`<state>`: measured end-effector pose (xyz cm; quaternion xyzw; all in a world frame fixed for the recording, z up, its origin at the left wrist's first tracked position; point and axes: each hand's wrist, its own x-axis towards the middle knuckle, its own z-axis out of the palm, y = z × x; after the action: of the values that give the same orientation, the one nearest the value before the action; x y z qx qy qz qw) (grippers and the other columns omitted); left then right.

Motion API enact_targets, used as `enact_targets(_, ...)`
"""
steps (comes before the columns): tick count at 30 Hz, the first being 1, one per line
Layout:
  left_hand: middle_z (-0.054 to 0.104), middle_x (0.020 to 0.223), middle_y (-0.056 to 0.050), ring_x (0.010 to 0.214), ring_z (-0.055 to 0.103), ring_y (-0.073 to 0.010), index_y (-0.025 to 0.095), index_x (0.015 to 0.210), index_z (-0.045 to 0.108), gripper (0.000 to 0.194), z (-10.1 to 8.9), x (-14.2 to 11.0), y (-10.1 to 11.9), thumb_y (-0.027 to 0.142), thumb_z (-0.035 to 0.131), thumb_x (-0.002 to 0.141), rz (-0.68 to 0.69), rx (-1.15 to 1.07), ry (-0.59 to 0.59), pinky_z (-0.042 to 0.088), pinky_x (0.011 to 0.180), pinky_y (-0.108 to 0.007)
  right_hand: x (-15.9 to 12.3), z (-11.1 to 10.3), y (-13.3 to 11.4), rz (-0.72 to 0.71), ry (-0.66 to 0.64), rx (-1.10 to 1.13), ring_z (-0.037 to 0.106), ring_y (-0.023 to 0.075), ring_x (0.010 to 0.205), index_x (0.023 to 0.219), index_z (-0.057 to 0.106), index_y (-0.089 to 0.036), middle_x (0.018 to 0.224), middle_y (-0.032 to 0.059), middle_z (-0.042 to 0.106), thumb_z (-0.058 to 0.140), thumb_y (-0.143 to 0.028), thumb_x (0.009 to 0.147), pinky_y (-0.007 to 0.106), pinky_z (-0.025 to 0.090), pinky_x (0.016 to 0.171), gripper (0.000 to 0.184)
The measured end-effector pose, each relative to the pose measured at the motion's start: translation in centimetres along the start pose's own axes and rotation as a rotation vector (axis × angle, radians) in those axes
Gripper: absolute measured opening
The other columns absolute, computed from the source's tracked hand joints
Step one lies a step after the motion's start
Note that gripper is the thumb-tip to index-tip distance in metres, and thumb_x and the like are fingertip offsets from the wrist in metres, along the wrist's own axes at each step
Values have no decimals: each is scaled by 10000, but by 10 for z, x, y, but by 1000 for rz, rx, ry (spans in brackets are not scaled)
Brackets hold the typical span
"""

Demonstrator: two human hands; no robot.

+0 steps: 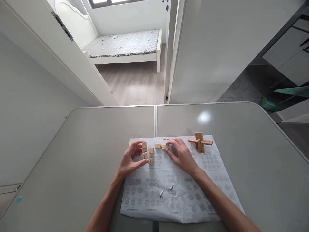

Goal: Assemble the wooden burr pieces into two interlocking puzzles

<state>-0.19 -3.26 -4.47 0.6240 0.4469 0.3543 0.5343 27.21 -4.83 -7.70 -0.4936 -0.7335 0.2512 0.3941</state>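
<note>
My left hand (pixel 130 159) is curled at the left side of a notched wooden puzzle piece (pixel 144 147), fingers behind it and thumb at a small block end (pixel 151 160) in front. Just right of these is another light wooden block end (pixel 151 150); whether these belong to one piece I cannot tell. My right hand (pixel 182 156) pinches the right end of a second notched wooden puzzle piece (pixel 158 146) between thumb and fingers. Both pieces are over a printed instruction sheet (pixel 166 175). A gap separates the two hands.
To the right on the sheet stands a partly joined wooden puzzle (pixel 200 142) with crossing bars. Two small grey-and-white figures (pixel 161 193) are near the sheet's front. The grey table (pixel 96 145) has a seam down its middle. Beyond are an open doorway and a bed (pixel 125 43).
</note>
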Motion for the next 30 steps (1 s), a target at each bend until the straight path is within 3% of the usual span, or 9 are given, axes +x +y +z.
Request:
enact_targets(5,715,1110,-104,1011,697,-250,234,1342,554,683,1,0,-1,374,893,765,-2,-15,0,569,937,-409,-1,6,-18,-210,-106,-139,513,333,1356,1453,521,-261,1397,113,644,581,-180,1017,551,461,1120,447)
enact_targets(12,727,1125,-102,1011,708,-247,231,1321,564,644,1,1,-2,341,885,774,23,-43,-9,571,919,-380,-8,18,-36,-331,-245,-276,304,367,1535,1454,570,-238,1572,57,556,529,-98,1016,646,312,1215,461)
enact_targets(19,719,1103,-81,980,698,-220,235,1315,566,626,0,1,-2,308,883,780,39,-32,-17,568,902,-346,-10,20,-33,-305,-233,-323,442,336,1421,1482,550,-318,1502,52,605,557,-32,953,660,245,1251,601)
enact_targets(25,713,1144,-91,999,700,-227,234,1327,566,639,0,0,-4,308,886,780,39,-34,-21,568,908,-346,-10,21,-33,-329,-242,-364,253,380,1548,1486,542,-280,1660,49,432,536,-28,947,699,216,1245,595)
enact_targets(27,712,1142,-91,1010,699,-231,228,1333,563,643,0,0,-4,306,885,782,37,-41,-22,566,911,-346,-9,20,-35,-332,-247,-358,250,388,1541,1449,573,-272,1630,58,471,556,-50,950,710,207,1242,547)
enact_targets(30,705,1117,-80,991,686,-218,218,1330,565,646,0,0,-4,301,892,778,27,-44,-18,558,902,-334,-9,20,-35,-328,-236,-327,362,354,1462,1375,621,-273,1515,80,568,568,-50,943,692,193,1248,489)
